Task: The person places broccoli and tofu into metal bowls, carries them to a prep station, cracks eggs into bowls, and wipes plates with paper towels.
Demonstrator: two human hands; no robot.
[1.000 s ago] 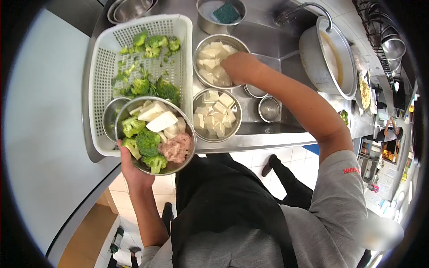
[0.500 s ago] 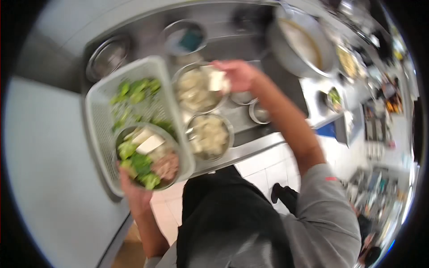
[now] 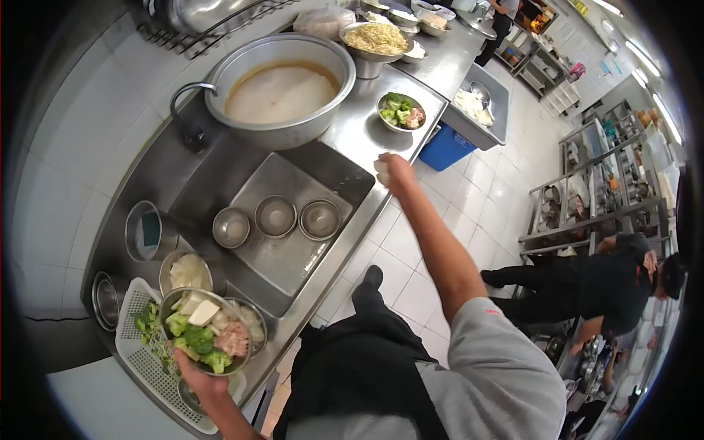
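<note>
My left hand (image 3: 202, 374) grips a metal bowl (image 3: 244, 359) from below its rim. Inside are broccoli (image 3: 198, 339), a white tofu block (image 3: 203, 313), pale pieces and pink minced meat (image 3: 232, 339). The bowl hangs over the white plastic colander (image 3: 126, 352), which contains cut greens. Beside it a metal pot contains white slices (image 3: 189, 271); a second container of pale pieces is partly hidden. Reaching out over the counter edge, my right hand (image 3: 398, 176) is closed on white pieces (image 3: 381, 170), probably tofu. Nearby on the counter stands another metal bowl (image 3: 402, 130) of broccoli and meat.
Three small metal bowls (image 3: 276, 216) sit in the sink (image 3: 293, 176). A large pot (image 3: 293, 134) of cloudy liquid stands beyond, near the faucet (image 3: 192, 138). Noodles (image 3: 376, 38) fill a bowl farther back. A grey bin (image 3: 500, 128) borders the counter. A co-worker (image 3: 601, 290) stands at right.
My right hand has swung from the container of white pieces to the counter edge, carrying white pieces. The view has turned toward the counter. My left hand still holds the bowl.
</note>
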